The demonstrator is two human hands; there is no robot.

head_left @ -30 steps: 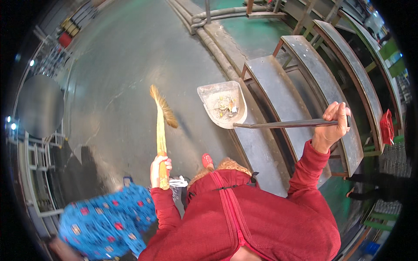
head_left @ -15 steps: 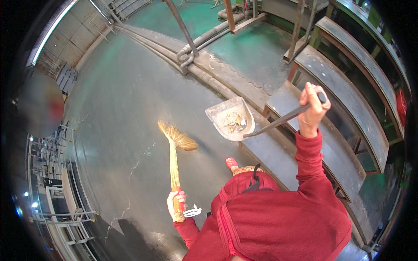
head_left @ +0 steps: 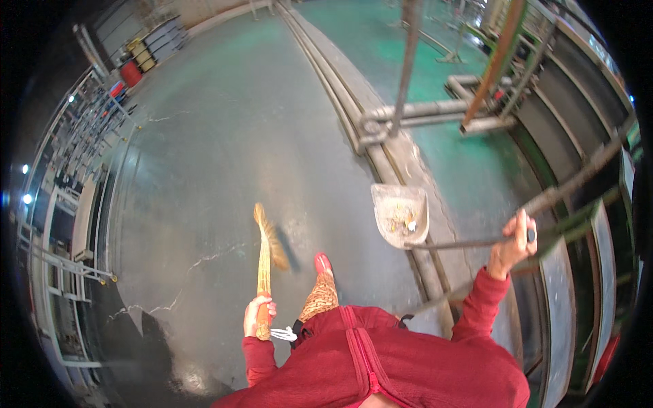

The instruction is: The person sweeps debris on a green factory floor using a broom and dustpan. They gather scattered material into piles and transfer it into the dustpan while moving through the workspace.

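Note:
My left hand (head_left: 259, 314) is wrapped round the orange lower end of a straw broom (head_left: 264, 272), with a white cord hanging beside it. The yellow bristles point away from me, over the grey floor. In my right hand (head_left: 511, 245) is the dark stick handle of a long-handled dustpan (head_left: 384, 202), fingers closed near the handle's end. The pale, worn pan is out to the left of that hand and holds a small heap of debris (head_left: 400, 219). Whether the pan touches the floor or the pipes behind it, I cannot tell.
Long floor pipes (head_left: 326, 81) run along a concrete strip and bend around a metal post (head_left: 407, 68). Steel step-like frames (head_left: 554, 319) stand close on my right. White metal racks (head_left: 64, 272) line the left, and a red drum (head_left: 130, 73) stands far left.
My body has turned and moved forward along the floor, one foot now ahead. Broom and dustpan came along in my hands; the steel steps have shifted to the right.

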